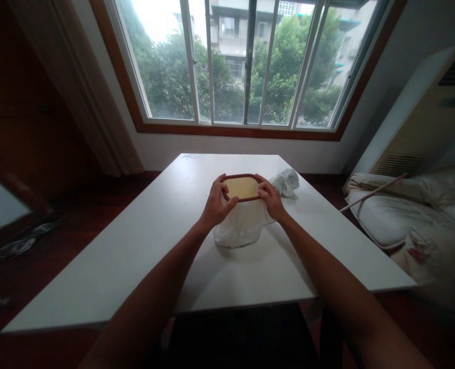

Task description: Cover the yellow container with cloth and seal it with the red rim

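head view first: where's the piece, and how are the hands on it?

the brown-rimmed tray (242, 188) is held between them over the white table (135, 251). left hand (215, 202) grips the left end, right hand (272, 200) the right end; they're apart from each other, both clamped on the rim.

and what's under it?

some clear plastic (237, 229), loose and wrinkled. i can't tell whether the tray touches it, or whether it's a bag.

so where would trouble come from?

uneven grip, i'd say. if one hand eased off before the other, the tray would likely tip toward that end. the plastic looks thin, so it could snag on a finger or the rim, or skid on that smooth top.

anything off to the side?

yes, the crumpled white wad (288, 182) just beyond the right hand. it sits near the table's right edge and looks light; a careless sweep outward could send it to the floor.
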Demonstrator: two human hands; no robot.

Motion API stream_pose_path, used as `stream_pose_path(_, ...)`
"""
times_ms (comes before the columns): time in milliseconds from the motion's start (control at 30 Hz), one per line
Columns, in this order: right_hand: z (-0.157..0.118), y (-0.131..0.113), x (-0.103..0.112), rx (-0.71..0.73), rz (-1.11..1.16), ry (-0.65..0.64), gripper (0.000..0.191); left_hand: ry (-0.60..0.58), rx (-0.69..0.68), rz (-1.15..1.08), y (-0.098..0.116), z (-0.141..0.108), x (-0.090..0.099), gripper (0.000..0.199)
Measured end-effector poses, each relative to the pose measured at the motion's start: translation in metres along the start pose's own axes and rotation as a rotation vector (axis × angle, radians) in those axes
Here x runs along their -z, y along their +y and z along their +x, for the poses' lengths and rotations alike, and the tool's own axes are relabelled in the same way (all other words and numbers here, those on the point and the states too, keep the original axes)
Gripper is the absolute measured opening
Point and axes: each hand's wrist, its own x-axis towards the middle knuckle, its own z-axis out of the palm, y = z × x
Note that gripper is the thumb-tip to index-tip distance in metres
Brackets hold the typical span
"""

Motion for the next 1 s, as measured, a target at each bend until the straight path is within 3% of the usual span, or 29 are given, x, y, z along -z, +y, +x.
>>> stream_pose_path(233,0.0,-0.001,-0.001,0.0,-0.068,-0.007,0.025,0.01,0.055,-0.066,-0.003,0.001,-0.001,0.028)
stream_pose_path(467,-0.007,-0.017,0.003,0.159,-0.251,0.011,0.034,-0.05,0.088,-0.331,-0.015,-0.001,0.001,0.028)
stream_pose_path(600,-0.008,-0.023,0.004,0.15,-0.211,-0.009,0.037,-0.075,0.095,-0.419,-0.012,-0.001,0.001,0.031)
stream_pose_path(767,-0.007,-0.019,0.007,0.079,-0.149,-0.096,0.044,-0.072,0.13,-0.383,-0.01,-0.002,-0.002,0.038)
stream_pose_path(1000,-0.003,-0.019,0.01,0.055,-0.106,-0.104,0.046,-0.065,0.15,-0.289,-0.012,-0.001,-0.004,0.042)
